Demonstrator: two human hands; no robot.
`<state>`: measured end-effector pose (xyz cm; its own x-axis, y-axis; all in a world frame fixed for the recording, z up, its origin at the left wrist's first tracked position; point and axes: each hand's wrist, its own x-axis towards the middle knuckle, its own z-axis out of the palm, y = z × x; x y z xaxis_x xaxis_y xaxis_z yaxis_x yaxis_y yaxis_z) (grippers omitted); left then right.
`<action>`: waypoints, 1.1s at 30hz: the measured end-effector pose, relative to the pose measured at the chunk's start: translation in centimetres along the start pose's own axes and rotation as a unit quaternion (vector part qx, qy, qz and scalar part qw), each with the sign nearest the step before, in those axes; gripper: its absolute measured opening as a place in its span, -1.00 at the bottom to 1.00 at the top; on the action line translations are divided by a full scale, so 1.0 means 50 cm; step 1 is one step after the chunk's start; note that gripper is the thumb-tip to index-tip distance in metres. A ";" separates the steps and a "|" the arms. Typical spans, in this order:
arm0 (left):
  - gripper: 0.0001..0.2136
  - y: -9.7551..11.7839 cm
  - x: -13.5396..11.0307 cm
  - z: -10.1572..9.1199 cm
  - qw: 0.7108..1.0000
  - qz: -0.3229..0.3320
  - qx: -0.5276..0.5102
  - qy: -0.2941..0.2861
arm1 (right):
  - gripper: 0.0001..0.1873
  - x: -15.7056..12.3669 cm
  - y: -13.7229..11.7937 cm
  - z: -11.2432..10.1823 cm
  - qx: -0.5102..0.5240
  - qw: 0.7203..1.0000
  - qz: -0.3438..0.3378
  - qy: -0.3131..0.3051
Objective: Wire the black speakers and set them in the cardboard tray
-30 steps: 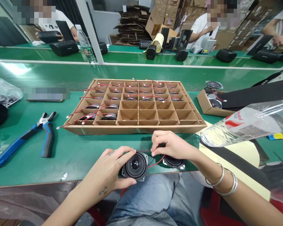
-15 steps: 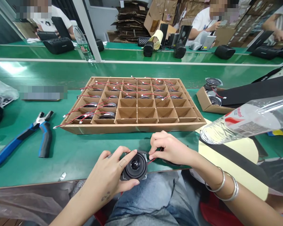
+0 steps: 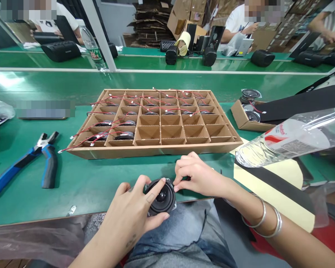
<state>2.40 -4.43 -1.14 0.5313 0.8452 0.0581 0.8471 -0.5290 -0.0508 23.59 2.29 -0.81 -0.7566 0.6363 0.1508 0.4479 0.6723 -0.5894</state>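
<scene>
The left hand [image 3: 136, 204] has a round black speaker driver [image 3: 162, 197] in its grip, above the near edge of the green bench [image 3: 86, 178]. The right hand [image 3: 197, 175] is at the driver's right rim; whether its grip is closed on anything, I cannot tell. Beyond sits a partitioned cardboard tray [image 3: 156, 150], partly filled with wired drivers [image 3: 124, 136]; blue-handled pliers [image 3: 30, 157] lie left.

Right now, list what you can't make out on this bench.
All in the head view:
Back of the held speaker: hidden by its front.
What the right hand pinches, if anything: hidden by that hand.
One handle end of the pliers: cut off by left edge.
Fine print on the near bottle: too small.
</scene>
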 end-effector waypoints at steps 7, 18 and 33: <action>-0.46 0.014 0.004 -0.007 0.997 0.017 0.069 -0.016 | -0.91 0.005 -0.006 -0.003 -0.013 1.000 -0.012 -0.026; -0.48 0.025 0.006 -0.017 0.994 0.018 0.099 -0.049 | -0.73 0.020 -0.010 -0.030 -0.011 0.996 0.007 -0.092; -0.47 0.024 0.002 -0.006 0.993 0.027 0.110 -0.020 | -0.82 -0.026 -0.006 0.017 -0.077 0.992 -0.064 0.071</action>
<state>3.47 -5.03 -0.90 0.5707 0.8211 0.0109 0.7923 -0.5472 -0.2698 24.02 0.91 -1.51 -0.7422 0.5821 0.3323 0.4293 0.7935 -0.4313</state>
